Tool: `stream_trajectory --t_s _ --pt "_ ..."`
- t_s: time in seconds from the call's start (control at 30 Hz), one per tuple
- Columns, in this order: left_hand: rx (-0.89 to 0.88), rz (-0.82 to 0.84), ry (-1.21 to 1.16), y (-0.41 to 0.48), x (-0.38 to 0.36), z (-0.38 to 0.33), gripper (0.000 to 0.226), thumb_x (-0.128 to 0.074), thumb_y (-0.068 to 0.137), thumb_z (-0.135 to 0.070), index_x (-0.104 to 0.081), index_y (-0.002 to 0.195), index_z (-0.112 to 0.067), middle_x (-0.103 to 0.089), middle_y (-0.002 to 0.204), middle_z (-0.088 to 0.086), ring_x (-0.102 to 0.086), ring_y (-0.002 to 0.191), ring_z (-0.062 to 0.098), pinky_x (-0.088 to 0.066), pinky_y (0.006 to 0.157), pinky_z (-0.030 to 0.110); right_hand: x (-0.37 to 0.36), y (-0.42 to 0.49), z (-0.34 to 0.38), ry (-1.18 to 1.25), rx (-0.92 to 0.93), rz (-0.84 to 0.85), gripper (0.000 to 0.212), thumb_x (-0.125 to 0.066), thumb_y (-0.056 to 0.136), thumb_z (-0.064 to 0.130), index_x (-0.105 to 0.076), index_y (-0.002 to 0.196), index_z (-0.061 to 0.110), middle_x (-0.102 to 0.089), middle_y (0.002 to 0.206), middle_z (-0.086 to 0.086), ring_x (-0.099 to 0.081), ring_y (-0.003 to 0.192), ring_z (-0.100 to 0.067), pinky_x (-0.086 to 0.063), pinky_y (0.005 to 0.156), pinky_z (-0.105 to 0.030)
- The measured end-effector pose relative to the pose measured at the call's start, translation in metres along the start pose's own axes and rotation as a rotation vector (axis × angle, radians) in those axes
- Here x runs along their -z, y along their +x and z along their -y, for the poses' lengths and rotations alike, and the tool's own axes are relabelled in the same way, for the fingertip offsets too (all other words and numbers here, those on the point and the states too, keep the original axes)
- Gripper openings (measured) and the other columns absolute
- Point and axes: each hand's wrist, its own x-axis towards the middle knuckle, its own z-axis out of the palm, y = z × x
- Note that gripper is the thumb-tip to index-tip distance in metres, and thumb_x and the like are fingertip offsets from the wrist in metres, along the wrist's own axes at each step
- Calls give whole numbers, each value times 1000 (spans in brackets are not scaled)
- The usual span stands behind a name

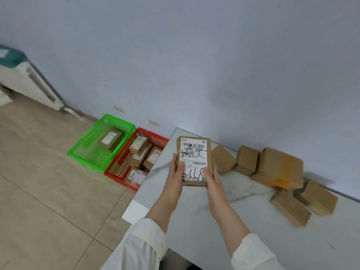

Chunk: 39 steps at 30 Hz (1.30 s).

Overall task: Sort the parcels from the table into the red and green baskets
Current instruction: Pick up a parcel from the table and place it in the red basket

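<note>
I hold a flat brown parcel (193, 152) with a white shipping label facing me, above the left end of the marble table (194, 221). My left hand (175, 172) grips its left edge and my right hand (211, 178) grips its lower right corner. On the floor to the left stand the green basket (85, 152), with one labelled parcel (110, 139) inside, and the red basket (115, 170), which holds several parcels. Several plain brown boxes (278, 168) lie along the table's far side to my right.
A pale wall runs right behind the table and baskets, with two small tags (153, 123) stuck above the baskets. A white radiator (33, 82) stands at the far left. Tiled floor (48, 201) stretches to the left of the table.
</note>
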Motion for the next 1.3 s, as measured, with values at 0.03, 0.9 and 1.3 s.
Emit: stream_trajectory --t_s 0.03,0.9,1.3 --pt "-5 -12 -9 1 18 -4 51 -34 101 -37 -17 148 -35 -43 145 -5 -45 130 13 -34 109 31 -18 0 -1 -24 4 17 53 -43 98 28 -21 147 32 -45 133 15 -43 120 -6 -30 104 -25" --pt "150 -95 -98 133 409 -27 56 -45 98 -15 -19 148 -14 -42 128 -5 -47 105 5 -47 62 3 -394 102 -115 -1 -316 15 36 -39 98 43 -54 128 29 -67 117 4 -63 106 -13 -48 97 -38" --pt "348 59 259 318 372 -23 26 -57 92 -23 -51 115 -31 -59 127 4 -59 112 20 -48 99 42 -371 252 -124 91 -445 -345 35 -45 97 37 -44 128 22 -63 117 -6 -62 97 -17 -51 70 -30"
